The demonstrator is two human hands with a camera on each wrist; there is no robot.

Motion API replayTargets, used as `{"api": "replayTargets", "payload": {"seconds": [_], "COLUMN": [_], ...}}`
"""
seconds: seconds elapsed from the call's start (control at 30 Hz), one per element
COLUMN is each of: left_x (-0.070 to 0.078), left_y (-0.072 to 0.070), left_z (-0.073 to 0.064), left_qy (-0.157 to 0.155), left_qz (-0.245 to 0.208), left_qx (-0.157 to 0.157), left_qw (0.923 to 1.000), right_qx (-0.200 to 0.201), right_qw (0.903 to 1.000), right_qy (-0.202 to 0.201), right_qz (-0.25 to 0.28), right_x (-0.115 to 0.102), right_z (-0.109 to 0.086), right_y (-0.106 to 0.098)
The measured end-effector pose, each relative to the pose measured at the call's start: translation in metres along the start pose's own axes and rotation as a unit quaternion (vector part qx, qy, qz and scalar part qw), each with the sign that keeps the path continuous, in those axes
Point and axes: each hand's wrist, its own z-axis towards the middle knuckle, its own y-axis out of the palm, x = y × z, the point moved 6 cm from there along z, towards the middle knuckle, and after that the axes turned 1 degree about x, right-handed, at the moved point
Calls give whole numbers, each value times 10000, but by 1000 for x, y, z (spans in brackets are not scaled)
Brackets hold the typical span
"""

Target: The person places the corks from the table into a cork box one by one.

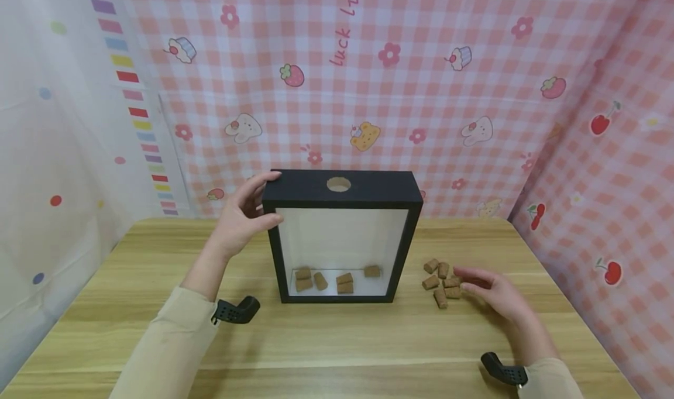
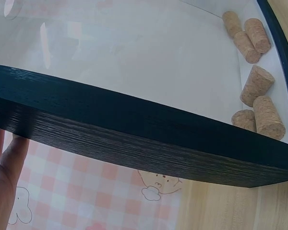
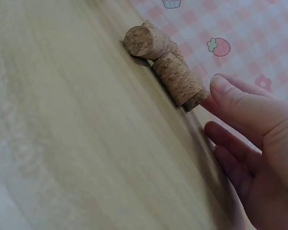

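A black-framed shadow box point(image 1: 302, 189) stands upright on the table, with a round hole point(image 1: 339, 184) in its top and a clear-looking front. At its upper left corner my left hand point(image 1: 237, 220) grips the frame, thumb in front and fingers round the side and top. Several wine corks point(image 2: 258, 85) lie along the bottom inside the box. To the right of it, a loose group of corks point(image 1: 441, 298) lies on the table. My right hand point(image 1: 500, 296) is at this group's right edge, its fingers loosely extended and fingertips right at the nearest cork point(image 3: 198, 99).
The wooden table point(image 1: 342, 352) ends at the back against a pink checked cloth point(image 1: 389, 95). More checked cloth point(image 1: 605, 188) hangs along the right side, and a white dotted cloth point(image 1: 58, 153) hangs on the left. Each wrist bears a black camera mount point(image 1: 239, 310).
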Motion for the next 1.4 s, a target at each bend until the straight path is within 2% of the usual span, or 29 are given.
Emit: {"api": "replayTargets", "payload": {"seconds": [0.2, 0.73, 1.4], "left_x": [0, 0, 2], "left_y": [0, 0, 0], "left_z": [0, 0, -1], "left_qy": [52, 120, 94], "left_qz": [-6, 32, 96], "left_qx": [-19, -21, 6], "left_qw": [10000, 9999, 9999], "right_qx": [170, 418, 775], "right_qw": [9990, 9926, 9915], "right_qy": [233, 210, 282], "right_qz": [-347, -1117, -1005], "right_x": [2, 7, 7], "right_z": [0, 3, -7], "right_y": [-1, 1, -7]}}
